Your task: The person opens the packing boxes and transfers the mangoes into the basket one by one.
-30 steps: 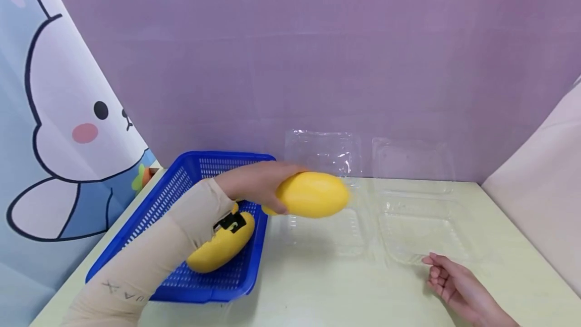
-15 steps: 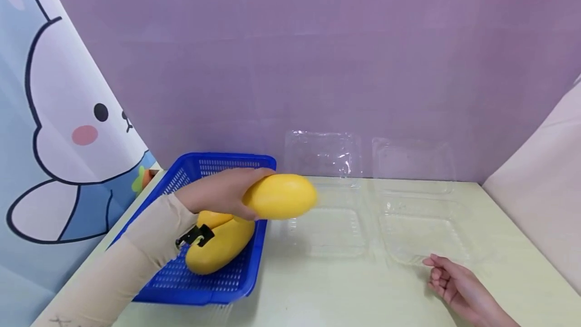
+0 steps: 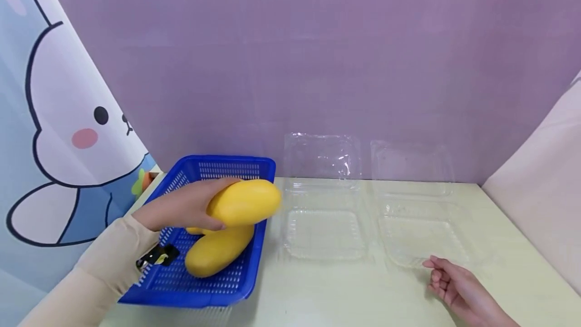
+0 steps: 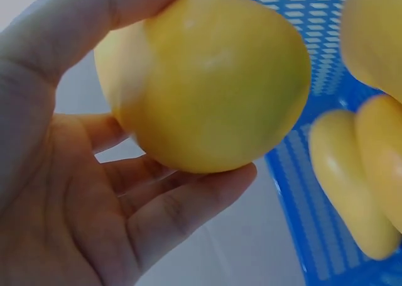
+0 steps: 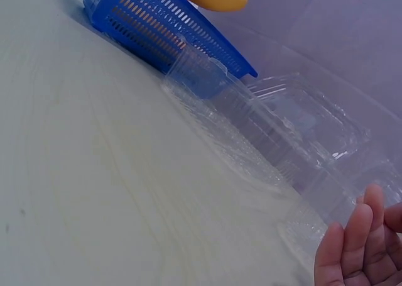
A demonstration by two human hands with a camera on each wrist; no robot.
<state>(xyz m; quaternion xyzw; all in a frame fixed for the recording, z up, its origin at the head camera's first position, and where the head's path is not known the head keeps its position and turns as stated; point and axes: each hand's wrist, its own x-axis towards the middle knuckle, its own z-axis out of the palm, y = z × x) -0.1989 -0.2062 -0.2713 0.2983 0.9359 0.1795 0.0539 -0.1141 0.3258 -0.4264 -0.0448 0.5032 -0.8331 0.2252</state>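
Observation:
My left hand [image 3: 192,206] grips a plump yellow mango [image 3: 247,202], thumb on one side and fingers on the other. It is held over the right side of a blue plastic basket [image 3: 268,238]. More yellow mangoes lie in the basket; one long mango [image 3: 218,252] is plain below the hand. In the left wrist view the held mango [image 4: 213,88] fills the grasp. My right hand [image 3: 458,286] rests low at the right, fingers loosely curled, fingertips right at the front edge of the right clear plastic container [image 3: 424,241].
A second clear container [image 3: 324,236] stands between the basket and the right one. Both have lids raised at the back, the left lid [image 3: 322,158] and right lid [image 3: 410,165], close to the purple backdrop [image 3: 317,54]. A cartoon-printed cloth [image 3: 68,140] borders the left.
My left hand has carried the mango leftward, from above the left container to above the basket. The right hand has stayed in place.

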